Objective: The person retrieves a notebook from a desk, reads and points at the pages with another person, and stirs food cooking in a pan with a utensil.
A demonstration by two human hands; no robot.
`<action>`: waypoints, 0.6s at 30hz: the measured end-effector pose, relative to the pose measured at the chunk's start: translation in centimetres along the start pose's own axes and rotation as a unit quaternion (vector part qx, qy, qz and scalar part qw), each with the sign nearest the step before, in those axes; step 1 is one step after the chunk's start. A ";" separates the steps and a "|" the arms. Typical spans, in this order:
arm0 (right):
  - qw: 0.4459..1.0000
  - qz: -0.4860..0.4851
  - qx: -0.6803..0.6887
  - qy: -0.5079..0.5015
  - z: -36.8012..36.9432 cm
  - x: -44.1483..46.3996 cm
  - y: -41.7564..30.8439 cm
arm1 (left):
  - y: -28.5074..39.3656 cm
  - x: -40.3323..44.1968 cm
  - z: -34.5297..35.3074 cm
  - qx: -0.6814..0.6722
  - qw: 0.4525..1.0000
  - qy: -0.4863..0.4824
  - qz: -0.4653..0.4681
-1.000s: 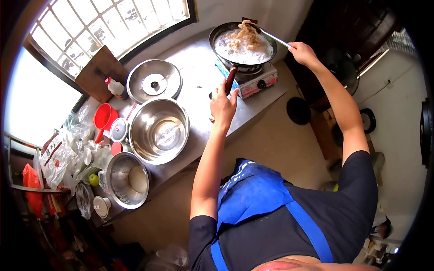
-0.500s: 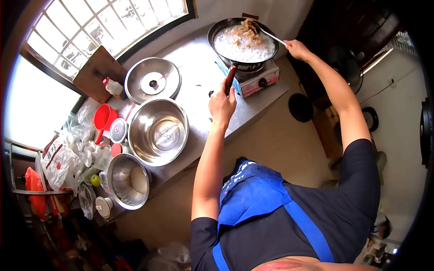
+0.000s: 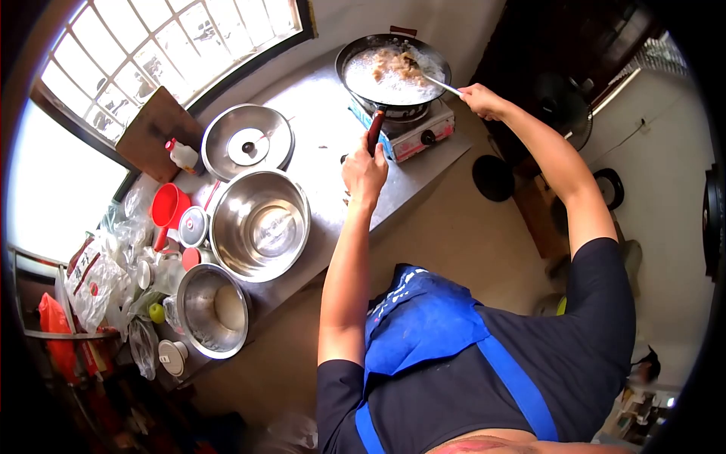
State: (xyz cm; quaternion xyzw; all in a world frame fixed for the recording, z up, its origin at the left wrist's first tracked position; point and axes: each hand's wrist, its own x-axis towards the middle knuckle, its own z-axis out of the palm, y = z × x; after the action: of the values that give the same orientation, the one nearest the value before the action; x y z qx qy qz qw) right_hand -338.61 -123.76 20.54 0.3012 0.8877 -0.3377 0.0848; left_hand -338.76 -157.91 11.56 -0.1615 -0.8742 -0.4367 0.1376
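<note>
A black wok [image 3: 349, 85] sits on a portable gas stove [image 3: 423, 136], full of white, bubbling liquid. Pale brown pieces of food [image 3: 393, 64] float in the foam. My left hand [image 3: 364, 172] is closed around the wok's dark wooden handle [image 3: 375, 130]. Out to the right, my right hand [image 3: 482, 101] grips the light-coloured handle of a long cooking utensil [image 3: 445, 85]. The utensil's working end is down among the food, so its exact kind is hard to make out.
Left on the metal counter [image 3: 321, 163] stand a large steel basin [image 3: 261, 225], a smaller steel bowl [image 3: 198, 310] and a steel lid [image 3: 283, 144]. Nearby are a red dipper [image 3: 168, 206], a cutting board [image 3: 159, 132], a white bottle [image 3: 181, 156] and plastic bags [image 3: 102, 284].
My right hand has lowered the utensil's end from the wok's far edge into the liquid. The food pieces, lifted in a heap before, now lie spread in the foam.
</note>
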 end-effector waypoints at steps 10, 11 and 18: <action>0.964 -0.142 -0.179 0.138 -0.8 -5.1 -0.4 | -0.1 0.1 0.2 0.009 1.000 -0.002 -0.008; 0.948 -0.161 -0.209 0.179 -1.2 -5.5 -0.5 | 0.1 0.1 0.1 0.009 1.000 -0.002 -0.009; 0.919 -0.201 -0.248 0.233 -3.7 -4.7 -3.4 | 0.3 0.3 0.0 0.002 0.999 -0.016 -0.029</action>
State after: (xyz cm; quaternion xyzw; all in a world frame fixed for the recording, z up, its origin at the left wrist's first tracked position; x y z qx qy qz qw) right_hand -336.65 -125.59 26.92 0.1562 0.9794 -0.0368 -0.1224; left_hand -338.88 -157.75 11.88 -0.1425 -0.8813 -0.4366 0.1113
